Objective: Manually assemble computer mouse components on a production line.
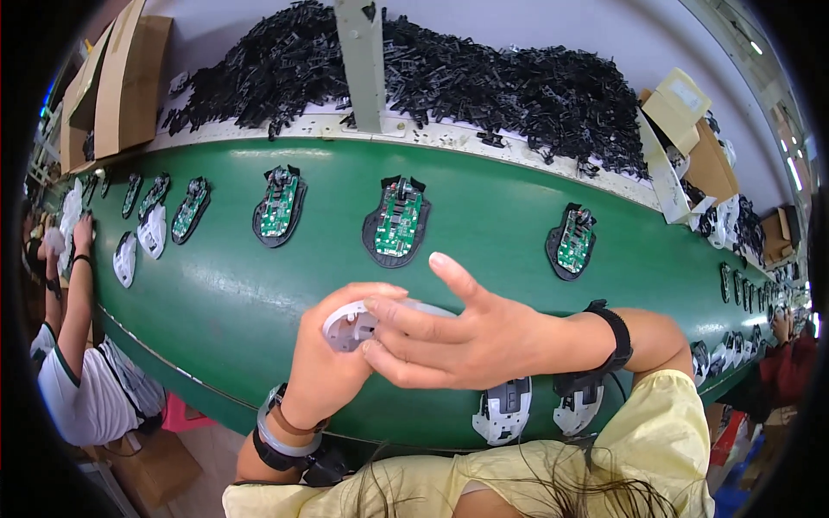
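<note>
My left hand (332, 350) is wrapped round a white computer mouse shell (339, 332), its hollow inner side partly showing. My right hand (471, 338) reaches across from the right. Its fingertips press at the shell's inside edge while its thumb stands out, away from the fingers. Whether a small part lies under those fingertips is hidden. Beyond my hands, a black mouse base with a green circuit board (397, 226) lies on the green bench. Close to my body, below my right forearm, rest two white-and-black mouse shells, one (503, 413) beside the other (578, 408).
More mouse bases with boards (278, 207) (573, 244) line the green bench (337, 186). A heap of small black plastic parts (518, 95) fills the back shelf, behind a metal post (361, 69). Cardboard boxes (129, 73) stand at both ends. A co-worker's arm (76, 302) is at left.
</note>
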Demonstrator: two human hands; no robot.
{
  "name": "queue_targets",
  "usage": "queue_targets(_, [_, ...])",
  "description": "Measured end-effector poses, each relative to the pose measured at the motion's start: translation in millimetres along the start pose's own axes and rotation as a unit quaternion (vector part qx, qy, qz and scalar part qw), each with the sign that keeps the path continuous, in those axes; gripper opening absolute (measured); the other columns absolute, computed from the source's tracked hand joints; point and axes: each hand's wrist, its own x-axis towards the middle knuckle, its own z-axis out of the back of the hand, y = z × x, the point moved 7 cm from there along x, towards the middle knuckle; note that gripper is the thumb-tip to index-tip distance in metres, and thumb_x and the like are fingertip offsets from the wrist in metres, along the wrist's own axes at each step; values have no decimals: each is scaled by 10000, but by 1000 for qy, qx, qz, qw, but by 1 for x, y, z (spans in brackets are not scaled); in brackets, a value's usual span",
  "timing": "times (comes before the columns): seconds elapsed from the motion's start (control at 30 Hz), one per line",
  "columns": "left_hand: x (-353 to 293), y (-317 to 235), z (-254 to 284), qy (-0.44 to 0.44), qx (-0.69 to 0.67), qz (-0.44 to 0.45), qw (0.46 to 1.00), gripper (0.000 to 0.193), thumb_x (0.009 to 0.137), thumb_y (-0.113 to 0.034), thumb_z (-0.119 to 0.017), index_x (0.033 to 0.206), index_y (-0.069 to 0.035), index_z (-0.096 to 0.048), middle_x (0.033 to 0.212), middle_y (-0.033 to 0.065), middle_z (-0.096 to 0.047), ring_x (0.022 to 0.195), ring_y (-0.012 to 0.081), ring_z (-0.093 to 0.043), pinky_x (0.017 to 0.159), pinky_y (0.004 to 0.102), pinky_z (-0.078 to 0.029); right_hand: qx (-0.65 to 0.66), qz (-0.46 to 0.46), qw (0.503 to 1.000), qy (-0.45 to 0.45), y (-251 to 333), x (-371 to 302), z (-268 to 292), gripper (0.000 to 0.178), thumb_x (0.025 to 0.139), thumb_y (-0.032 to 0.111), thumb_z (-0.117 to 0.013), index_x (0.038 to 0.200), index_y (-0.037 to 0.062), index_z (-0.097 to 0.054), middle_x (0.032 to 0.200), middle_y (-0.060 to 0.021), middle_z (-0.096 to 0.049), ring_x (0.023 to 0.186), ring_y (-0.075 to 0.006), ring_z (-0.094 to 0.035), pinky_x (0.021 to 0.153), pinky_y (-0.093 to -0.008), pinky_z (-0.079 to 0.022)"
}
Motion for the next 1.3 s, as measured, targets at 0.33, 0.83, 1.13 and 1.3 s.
queue_targets(0.33, [3,15,2,50,-261,197,944,617,779,-73,-654,1337,-22,-396,1183,86,-555,965,165,-596,679,274,-512,124,-309,940,-75,-161,-38,-20,280,792,72,-618,1066,20,-595,1018,-174,-624,996,-327,-574,883,-414,-454])
queue_targets(0.83, [0,7,-1,65,-246,122,959,726,759,-179,-754,1346,-10,-361,1188,68,-537,1094,162,-512,948,330,-417,20,-385,921,52,-303,-49,-119,250,772,33,-572,1013,35,-638,987,-162,-632,926,-356,-611,808,-431,-498])
queue_targets(1.13, [-5,-9,17,-52,-78,54,994,504,762,-108,-756,1163,1,-471,1068,75,-577,962,126,-563,788,251,-470,22,-275,959,57,-262,-21,-118,298,742,3,-545,1010,67,-660,958,-109,-661,968,-300,-571,829,-397,-490])
queue_targets(1.3, [-1,-16,23,-94,82,9,992,436,770,-41,-719,1142,-1,-495,947,74,-632,877,107,-596,724,246,-482,-29,-256,949,184,-284,-20,-152,342,738,-6,-562,1062,70,-643,978,-109,-657,974,-305,-585,806,-394,-509])
